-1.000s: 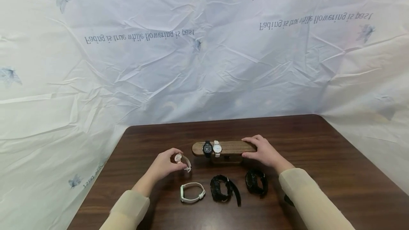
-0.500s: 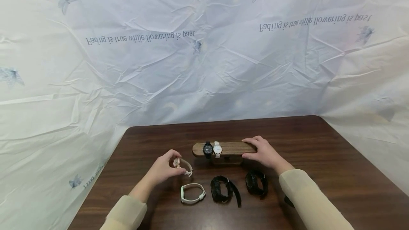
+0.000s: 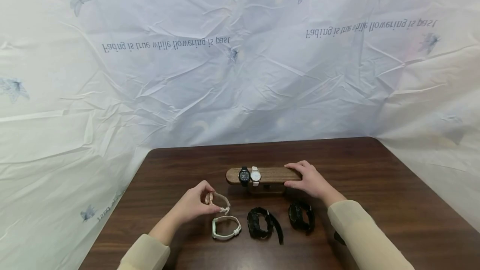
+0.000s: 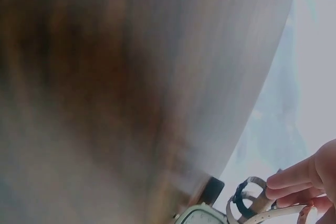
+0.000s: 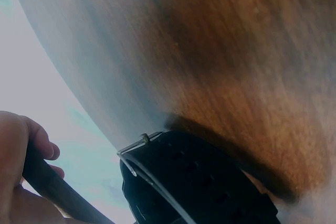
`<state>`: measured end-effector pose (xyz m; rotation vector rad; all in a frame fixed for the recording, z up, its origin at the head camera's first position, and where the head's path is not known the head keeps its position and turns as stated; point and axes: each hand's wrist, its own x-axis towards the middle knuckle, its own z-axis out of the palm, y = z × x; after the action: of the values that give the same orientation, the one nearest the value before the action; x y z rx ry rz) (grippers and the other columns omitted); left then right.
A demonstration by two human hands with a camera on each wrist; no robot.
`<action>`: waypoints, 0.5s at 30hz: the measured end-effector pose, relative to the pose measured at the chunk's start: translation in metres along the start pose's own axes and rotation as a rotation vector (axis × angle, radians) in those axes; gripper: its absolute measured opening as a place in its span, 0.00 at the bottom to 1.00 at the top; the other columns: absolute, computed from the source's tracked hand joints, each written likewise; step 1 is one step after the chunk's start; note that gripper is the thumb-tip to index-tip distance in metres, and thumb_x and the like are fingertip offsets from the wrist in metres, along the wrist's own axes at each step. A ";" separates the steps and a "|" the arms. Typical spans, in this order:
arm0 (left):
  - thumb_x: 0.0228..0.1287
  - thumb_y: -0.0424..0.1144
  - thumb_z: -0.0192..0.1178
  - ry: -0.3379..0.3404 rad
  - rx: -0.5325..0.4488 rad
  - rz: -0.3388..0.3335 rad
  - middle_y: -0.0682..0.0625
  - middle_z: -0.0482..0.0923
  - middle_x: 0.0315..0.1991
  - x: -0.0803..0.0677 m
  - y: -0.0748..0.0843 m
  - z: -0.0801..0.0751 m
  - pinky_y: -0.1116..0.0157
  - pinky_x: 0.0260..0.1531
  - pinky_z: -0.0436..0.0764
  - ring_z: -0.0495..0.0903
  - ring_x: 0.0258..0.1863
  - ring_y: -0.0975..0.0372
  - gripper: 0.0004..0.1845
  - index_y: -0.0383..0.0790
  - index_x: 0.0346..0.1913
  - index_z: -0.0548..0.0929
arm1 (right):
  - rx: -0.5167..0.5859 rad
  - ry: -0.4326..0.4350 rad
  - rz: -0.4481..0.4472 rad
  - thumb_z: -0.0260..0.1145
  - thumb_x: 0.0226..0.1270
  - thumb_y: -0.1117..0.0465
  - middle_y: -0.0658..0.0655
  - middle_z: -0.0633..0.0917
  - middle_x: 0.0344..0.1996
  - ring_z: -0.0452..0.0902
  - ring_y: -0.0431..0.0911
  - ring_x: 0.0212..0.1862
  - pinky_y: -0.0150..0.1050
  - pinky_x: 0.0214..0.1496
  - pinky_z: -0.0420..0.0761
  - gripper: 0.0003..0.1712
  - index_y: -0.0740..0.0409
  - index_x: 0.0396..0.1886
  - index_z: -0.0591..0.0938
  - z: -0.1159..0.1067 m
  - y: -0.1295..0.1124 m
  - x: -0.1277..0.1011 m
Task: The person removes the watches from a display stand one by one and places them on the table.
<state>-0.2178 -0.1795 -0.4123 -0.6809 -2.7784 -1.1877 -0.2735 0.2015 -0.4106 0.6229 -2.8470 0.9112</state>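
Note:
My left hand (image 3: 205,200) pinches a pale-strapped watch (image 3: 219,201) by its case, just above the table and close over a white watch (image 3: 226,227) that lies flat. In the left wrist view my fingers (image 4: 294,182) grip the pale strap (image 4: 273,214). My right hand (image 3: 296,179) grips the right end of a wooden watch stand (image 3: 271,174). A black watch (image 3: 244,176) and a white-strapped watch (image 3: 255,175) sit side by side on the stand's left half. The right wrist view shows my right fingers (image 5: 23,150) round the dark bar (image 5: 58,195).
Two black watches lie on the dark wooden table (image 3: 375,186): one (image 3: 261,222) at the middle and one (image 3: 301,216) under my right wrist, the latter also close in the right wrist view (image 5: 199,182). A creased white printed sheet (image 3: 240,74) hangs behind and beside the table.
My left hand has carried the pale watch down and nearer to me, toward the white watch on the table, turning its face away. The right hand has stayed on the stand.

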 end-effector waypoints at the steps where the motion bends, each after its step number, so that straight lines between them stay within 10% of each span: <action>1: 0.36 0.56 0.68 -0.007 0.002 0.008 0.59 0.72 0.22 -0.001 0.001 0.000 0.69 0.27 0.71 0.73 0.24 0.67 0.26 0.51 0.38 0.70 | 0.003 0.002 0.001 0.61 0.45 0.36 0.56 0.66 0.51 0.59 0.55 0.53 0.55 0.45 0.66 0.38 0.42 0.57 0.68 0.000 0.000 0.000; 15: 0.36 0.61 0.65 -0.074 0.051 0.062 0.58 0.74 0.31 -0.015 0.011 0.008 0.66 0.33 0.71 0.72 0.33 0.67 0.25 0.55 0.39 0.72 | 0.006 0.000 -0.014 0.59 0.46 0.34 0.54 0.66 0.50 0.59 0.54 0.53 0.55 0.46 0.66 0.38 0.42 0.58 0.68 0.001 0.003 0.000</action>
<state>-0.1985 -0.1733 -0.4135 -0.8161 -2.8135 -1.0986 -0.2747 0.2028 -0.4132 0.6426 -2.8374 0.9180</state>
